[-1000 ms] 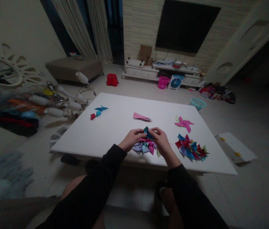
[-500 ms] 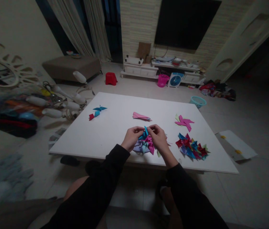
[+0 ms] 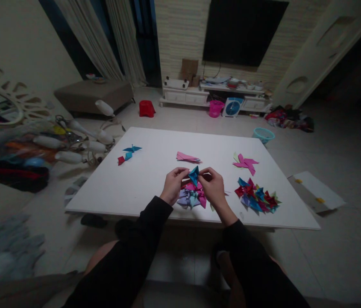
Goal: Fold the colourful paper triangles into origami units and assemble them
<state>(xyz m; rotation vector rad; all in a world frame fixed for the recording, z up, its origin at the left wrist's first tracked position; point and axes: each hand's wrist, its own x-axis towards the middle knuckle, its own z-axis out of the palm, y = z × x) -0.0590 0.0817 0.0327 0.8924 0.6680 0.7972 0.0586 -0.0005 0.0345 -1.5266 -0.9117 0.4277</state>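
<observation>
Between my fingertips is a blue folded-paper piece [image 3: 194, 175], spread so that its hollow side shows. My left hand [image 3: 174, 185] pinches its left edge, and my right hand [image 3: 212, 186] pinches its right edge. Just below, on the white table [image 3: 154, 167], lies a pile of pink, lilac and pale green folded papers [image 3: 193, 197], partly covered by my right hand. Beyond my hands rests a stack of pink folded strips [image 3: 187, 158]. To the right sits a heap of red, blue and purple folded pieces [image 3: 257, 195].
Pink and green crossed paper strips [image 3: 246, 162] lie at the table's right. A blue paper crane [image 3: 132, 148] and a red folded piece [image 3: 121, 160] are at the left. A teal basket [image 3: 263, 135] and a red stool [image 3: 147, 108] stand on the floor.
The blue paper piece has turned and opened out between my fingers, from a narrow shape to a wider one. My hands stay in nearly the same place; the view has shifted slightly.
</observation>
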